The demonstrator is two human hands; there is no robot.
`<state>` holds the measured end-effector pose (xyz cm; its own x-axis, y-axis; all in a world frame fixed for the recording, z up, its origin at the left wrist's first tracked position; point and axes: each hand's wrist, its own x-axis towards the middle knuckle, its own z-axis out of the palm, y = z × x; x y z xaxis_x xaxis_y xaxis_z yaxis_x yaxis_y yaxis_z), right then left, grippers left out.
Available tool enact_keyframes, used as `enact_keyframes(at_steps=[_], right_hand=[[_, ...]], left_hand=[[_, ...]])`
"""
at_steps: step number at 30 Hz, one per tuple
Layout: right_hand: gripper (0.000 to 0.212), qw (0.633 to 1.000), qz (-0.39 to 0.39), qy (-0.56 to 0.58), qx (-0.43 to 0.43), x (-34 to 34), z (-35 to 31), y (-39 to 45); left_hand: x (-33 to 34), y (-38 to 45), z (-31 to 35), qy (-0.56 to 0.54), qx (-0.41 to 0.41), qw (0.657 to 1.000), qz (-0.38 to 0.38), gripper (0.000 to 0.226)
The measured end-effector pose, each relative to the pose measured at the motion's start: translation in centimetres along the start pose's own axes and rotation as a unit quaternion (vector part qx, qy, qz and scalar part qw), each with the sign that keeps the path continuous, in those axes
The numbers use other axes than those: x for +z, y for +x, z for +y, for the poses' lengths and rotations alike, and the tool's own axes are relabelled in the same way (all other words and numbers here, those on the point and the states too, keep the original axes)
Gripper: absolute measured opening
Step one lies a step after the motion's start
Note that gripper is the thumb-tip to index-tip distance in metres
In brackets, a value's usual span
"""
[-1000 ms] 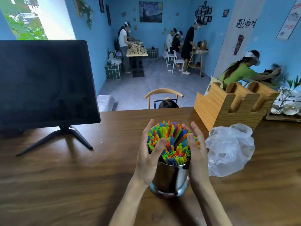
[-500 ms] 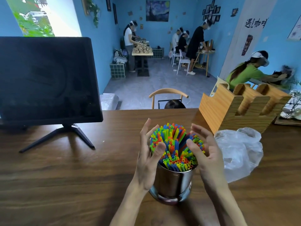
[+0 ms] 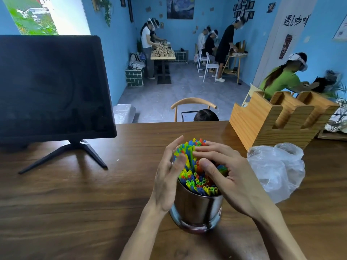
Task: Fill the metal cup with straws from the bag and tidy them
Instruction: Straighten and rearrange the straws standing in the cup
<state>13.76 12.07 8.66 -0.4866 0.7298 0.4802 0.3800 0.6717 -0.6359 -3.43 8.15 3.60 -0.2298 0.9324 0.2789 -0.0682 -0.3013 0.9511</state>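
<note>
A shiny metal cup (image 3: 195, 209) stands on the wooden table (image 3: 75, 203), packed with upright straws (image 3: 197, 181) in green, yellow, blue and orange. My left hand (image 3: 167, 177) lies flat against the left side of the bundle, fingers nearly straight and thumb touching the straws. My right hand (image 3: 227, 177) reaches over the right side; its fingers spread across the straw tops and the thumb presses into the middle of the bundle. A crumpled clear plastic bag (image 3: 277, 169) lies on the table just right of the cup.
A black monitor (image 3: 50, 87) on a tripod stand (image 3: 71, 152) occupies the left rear of the table. A wooden slotted holder (image 3: 272, 119) stands at the right rear behind the bag. A wooden chair (image 3: 193, 104) and a person's head show beyond the far edge; several people work farther back.
My right hand has moved left over the straw tops, fingers and thumb now pressing into the bundle. My left hand stays at the left side. The camera has come closer.
</note>
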Motion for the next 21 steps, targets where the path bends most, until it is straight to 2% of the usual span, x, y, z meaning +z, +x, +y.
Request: enact_keyframes(at_steps=[4,7,10,16,21], right_hand=[[0.026,0.995,0.047,0.091,0.005,0.1,0.3,-0.2],[0.024,0.988,0.081,0.133,0.012,0.0,0.6,-0.4],[0.025,0.985,0.086,0.144,0.026,0.0,0.7,-0.7],[0.026,0.984,0.077,0.158,0.038,-0.1,0.4,-0.6],[0.019,0.983,0.065,0.163,0.051,-0.7,-0.1,0.0]], left_hand=[[-0.9,2.8,1.7,0.106,-0.053,0.992,0.05,0.045],[-1.3,4.5,2.4,0.188,-0.064,0.978,0.058,0.024],[-1.6,5.2,2.7,0.241,-0.069,0.967,0.034,0.018],[-1.7,6.2,3.8,0.266,-0.046,0.962,0.042,0.009],[-1.2,7.3,6.7,0.178,0.014,0.982,0.066,0.008]])
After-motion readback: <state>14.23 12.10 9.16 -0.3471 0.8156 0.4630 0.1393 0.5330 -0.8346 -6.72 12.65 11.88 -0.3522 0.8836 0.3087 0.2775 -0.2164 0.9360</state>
